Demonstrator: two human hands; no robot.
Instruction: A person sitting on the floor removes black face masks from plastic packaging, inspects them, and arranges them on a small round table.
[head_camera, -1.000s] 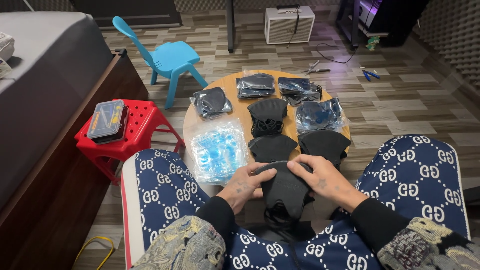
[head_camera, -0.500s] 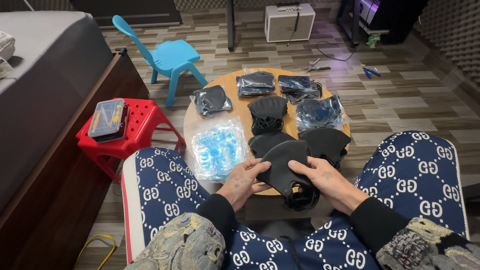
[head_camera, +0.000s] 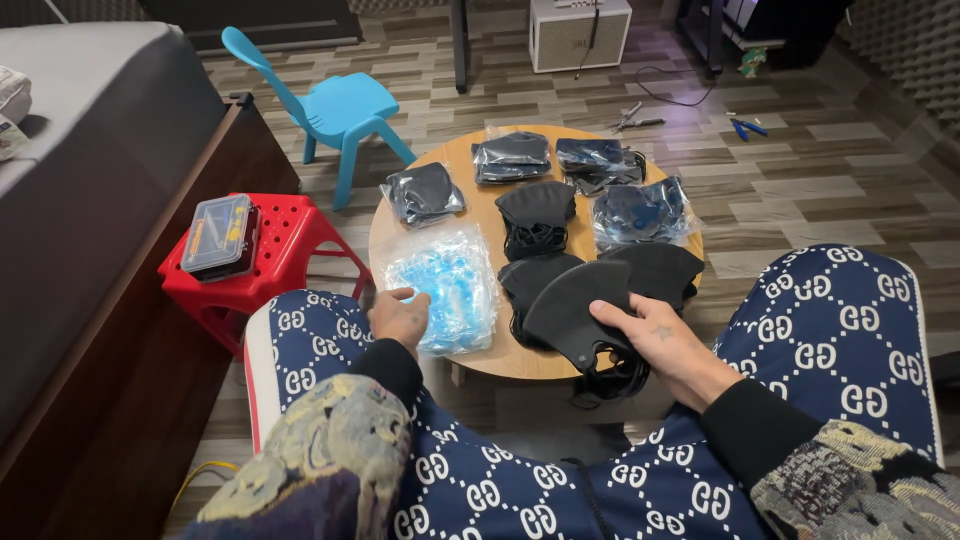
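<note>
My right hand (head_camera: 660, 345) holds a black fabric face mask (head_camera: 575, 310) over the near edge of the small round wooden table (head_camera: 478, 165), its ear loops dangling below. My left hand (head_camera: 398, 316) rests by the near-left table edge, fingers touching a clear bag of blue masks (head_camera: 445, 285). More black masks lie on the table: one loose in the middle (head_camera: 537, 212), two near my right hand (head_camera: 655, 268), and several in clear bags at the back (head_camera: 512, 156).
A red plastic stool (head_camera: 290, 245) with a small clear-lidded case (head_camera: 218, 232) stands left of the table. A blue child's chair (head_camera: 335, 110) is behind it. A dark bed frame (head_camera: 120, 330) runs along the left. Tools lie on the floor at the back right.
My left hand has let go of the black mask and moved left to the bag of blue masks. My right hand alone keeps the mask, lifted slightly toward the table.
</note>
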